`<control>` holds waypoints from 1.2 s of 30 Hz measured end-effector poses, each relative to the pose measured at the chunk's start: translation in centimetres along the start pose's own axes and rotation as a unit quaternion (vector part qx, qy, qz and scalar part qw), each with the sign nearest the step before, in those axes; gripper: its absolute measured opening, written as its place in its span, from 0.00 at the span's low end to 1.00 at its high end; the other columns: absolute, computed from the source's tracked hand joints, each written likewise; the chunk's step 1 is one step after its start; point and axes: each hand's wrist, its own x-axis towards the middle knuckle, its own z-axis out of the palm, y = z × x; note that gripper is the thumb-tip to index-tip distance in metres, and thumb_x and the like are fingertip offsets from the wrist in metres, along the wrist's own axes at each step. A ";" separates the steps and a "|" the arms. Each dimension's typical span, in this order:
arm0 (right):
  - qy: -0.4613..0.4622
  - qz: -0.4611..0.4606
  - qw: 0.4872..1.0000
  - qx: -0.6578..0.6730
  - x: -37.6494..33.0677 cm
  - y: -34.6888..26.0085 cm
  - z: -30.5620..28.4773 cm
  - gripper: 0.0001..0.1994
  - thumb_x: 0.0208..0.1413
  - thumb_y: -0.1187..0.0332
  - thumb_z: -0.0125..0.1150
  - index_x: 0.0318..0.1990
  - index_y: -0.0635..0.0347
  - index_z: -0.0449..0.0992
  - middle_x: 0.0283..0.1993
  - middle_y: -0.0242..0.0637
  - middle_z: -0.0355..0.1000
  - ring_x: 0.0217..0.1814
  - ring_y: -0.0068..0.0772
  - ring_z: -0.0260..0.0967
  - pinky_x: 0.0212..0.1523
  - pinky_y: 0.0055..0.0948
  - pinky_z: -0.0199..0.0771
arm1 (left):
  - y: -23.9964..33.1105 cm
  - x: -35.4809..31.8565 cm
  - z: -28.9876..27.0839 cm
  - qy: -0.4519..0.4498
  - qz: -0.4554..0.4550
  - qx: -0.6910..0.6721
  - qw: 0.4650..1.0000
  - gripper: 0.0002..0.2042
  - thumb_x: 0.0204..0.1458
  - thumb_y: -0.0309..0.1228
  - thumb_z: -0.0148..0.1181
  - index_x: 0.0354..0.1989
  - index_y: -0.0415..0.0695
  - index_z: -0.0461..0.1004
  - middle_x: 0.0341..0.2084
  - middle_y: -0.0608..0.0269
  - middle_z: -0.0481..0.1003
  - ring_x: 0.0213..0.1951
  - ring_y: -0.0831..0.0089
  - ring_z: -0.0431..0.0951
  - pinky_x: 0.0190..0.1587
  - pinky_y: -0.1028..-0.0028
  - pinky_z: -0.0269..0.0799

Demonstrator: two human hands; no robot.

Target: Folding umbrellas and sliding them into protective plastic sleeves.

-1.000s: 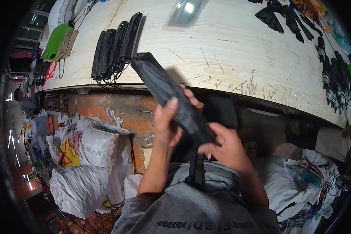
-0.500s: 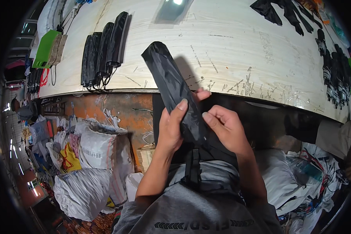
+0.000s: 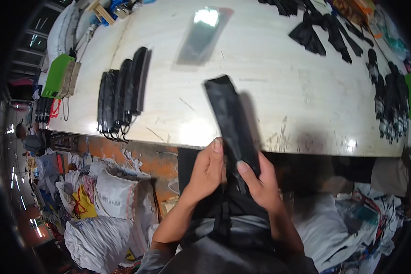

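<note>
A black folding umbrella in its sleeve (image 3: 230, 114) is tilted in front of me, its far end over the table's near edge. My left hand (image 3: 207, 171) is closed at its left side, thumb up along the edge and the other fingers mostly hidden. Around the lower part is my right hand (image 3: 263, 182), its thumb pressed on the front and its fingers behind. The umbrella's lowest end blends into my dark clothing, so I cannot make it out well.
On the pale table (image 3: 169, 100), several black sleeved umbrellas (image 3: 123, 93) lie side by side at left. A clear plastic packet (image 3: 198, 41) lies at the far middle. Loose black sleeves (image 3: 326, 34) and more folded umbrellas (image 3: 390, 102) are at right. White sacks (image 3: 98, 233) stand below left.
The umbrella has swung rightward and stands steeper. My right hand has gone from pinching beside it to wrapping its lower part. My left thumb has shifted to its left edge. The view has tilted up.
</note>
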 end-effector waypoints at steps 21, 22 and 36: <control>0.066 0.137 0.988 -0.011 -1.7 -0.4 -3.3 0.11 0.56 0.75 0.60 0.46 0.62 0.72 0.29 0.28 0.69 0.27 0.18 0.59 0.31 0.19 0.61 | 0.7 25.4 -16.1 0.038 0.044 0.554 0.831 0.15 0.61 0.38 0.60 0.33 0.35 0.76 0.21 0.53 0.76 0.21 0.61 0.71 0.28 0.64 0.68; 0.068 0.145 0.987 -0.002 -1.8 -0.3 -3.3 0.10 0.56 0.75 0.60 0.46 0.62 0.72 0.29 0.28 0.69 0.27 0.18 0.59 0.31 0.19 0.61 | 0.8 25.3 -15.7 0.045 0.042 0.565 0.823 0.15 0.60 0.38 0.60 0.33 0.35 0.76 0.21 0.53 0.76 0.21 0.61 0.72 0.28 0.64 0.68; 0.070 0.132 0.988 0.028 -3.7 -1.7 -3.0 0.11 0.58 0.74 0.61 0.48 0.63 0.72 0.32 0.30 0.72 0.29 0.19 0.63 0.34 0.19 0.65 | 2.5 23.2 -15.9 0.180 0.080 0.325 0.925 0.15 0.50 0.35 0.62 0.23 0.33 0.75 0.16 0.55 0.76 0.17 0.66 0.72 0.28 0.66 0.72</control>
